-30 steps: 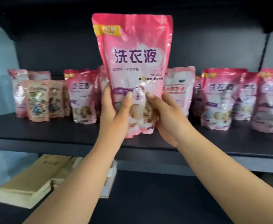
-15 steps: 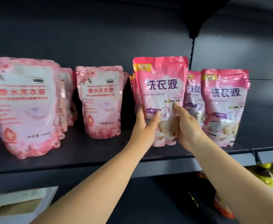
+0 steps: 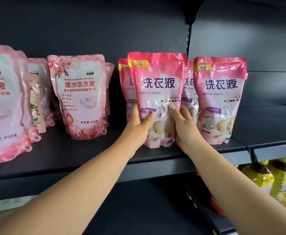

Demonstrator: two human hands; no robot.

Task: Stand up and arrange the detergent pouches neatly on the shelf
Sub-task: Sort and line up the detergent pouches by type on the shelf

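A bright pink detergent pouch (image 3: pixel 157 82) with purple characters stands upright on the dark shelf (image 3: pixel 88 153). My left hand (image 3: pixel 138 122) grips its lower left side, thumb across the front. On its lower right side, my right hand (image 3: pixel 182 126) holds it with the thumb on the front. Another matching pouch (image 3: pixel 220 99) stands just to its right, and two more (image 3: pixel 124 85) peek out behind it. Paler pink floral pouches stand further left: one (image 3: pixel 83 97) in the middle and a large near one (image 3: pixel 5 106) at the left edge.
A vertical shelf upright (image 3: pixel 188 38) rises behind the pouches. The shelf section to the right (image 3: pixel 271 126) holds nothing visible. Yellow bottles (image 3: pixel 274 180) sit on the lower level at the right. Pale flat items (image 3: pixel 6 206) lie lower left.
The held pouch came down from raised in front of me and was carried right to the group of matching pouches. It now stands on the shelf, both hands still on it.
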